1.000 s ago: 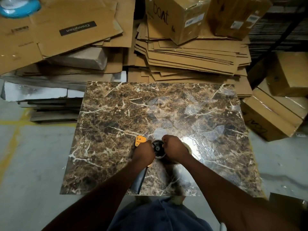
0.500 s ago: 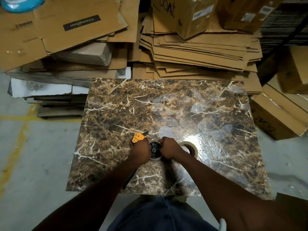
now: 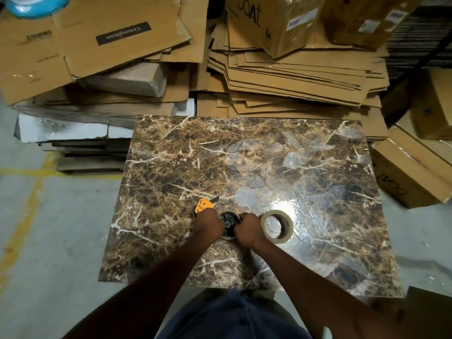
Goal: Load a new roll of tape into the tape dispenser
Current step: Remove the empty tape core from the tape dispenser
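A tape dispenser (image 3: pixel 203 206) with an orange head and a black round hub (image 3: pixel 228 222) lies on the brown marble-patterned table (image 3: pixel 195 167), near its front edge. My left hand (image 3: pixel 208 225) grips the dispenser's body just left of the hub. My right hand (image 3: pixel 248 228) is closed on the right side of the hub. A beige tape roll (image 3: pixel 277 227) lies flat on the table, right beside my right hand. The dispenser's handle is hidden under my left forearm.
Flattened cardboard (image 3: pixel 281 77) is stacked behind the table, with boxes (image 3: pixel 276 20) on top. More boxes (image 3: pixel 411 177) stand at the right. A blue round object (image 3: pixel 36 4) sits at the far left corner. Grey floor with a yellow line (image 3: pixel 27 192) lies to the left.
The tape roll, half hidden behind my right hand a second ago, now shows almost fully. Both hands stay on the dispenser; the view has shifted slightly.
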